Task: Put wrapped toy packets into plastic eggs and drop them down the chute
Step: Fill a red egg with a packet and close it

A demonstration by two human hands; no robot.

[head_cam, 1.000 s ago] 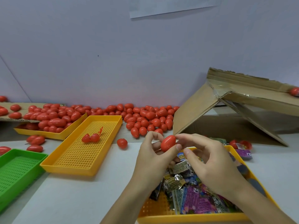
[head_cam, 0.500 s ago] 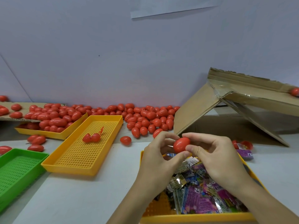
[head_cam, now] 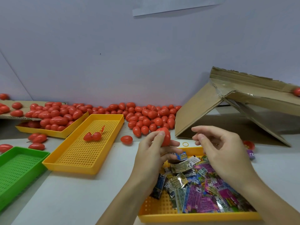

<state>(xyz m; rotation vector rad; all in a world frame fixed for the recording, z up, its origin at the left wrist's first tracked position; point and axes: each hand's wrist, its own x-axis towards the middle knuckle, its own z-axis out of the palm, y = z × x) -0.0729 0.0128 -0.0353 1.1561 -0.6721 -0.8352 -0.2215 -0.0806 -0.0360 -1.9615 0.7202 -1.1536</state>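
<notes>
My left hand (head_cam: 151,153) grips a closed red plastic egg (head_cam: 165,138) between thumb and fingers, above the far edge of the yellow packet tray (head_cam: 194,216). My right hand (head_cam: 219,148) hovers to the right of the egg, apart from it, fingers loosely curled and holding nothing. Several wrapped toy packets (head_cam: 203,192) fill the tray under both hands. The cardboard chute (head_cam: 253,99) slopes away at the right, with one red egg (head_cam: 297,92) on it at the frame's edge.
A heap of red eggs (head_cam: 146,117) lies along the wall. A yellow tray (head_cam: 65,161) holds an opened egg (head_cam: 92,136); a green tray (head_cam: 24,151) sits at the left. A folded cardboard flap (head_cam: 194,114) stands behind my hands.
My right hand has let go of the egg and moved right. The egg stays in my left hand, which has shifted slightly left.
</notes>
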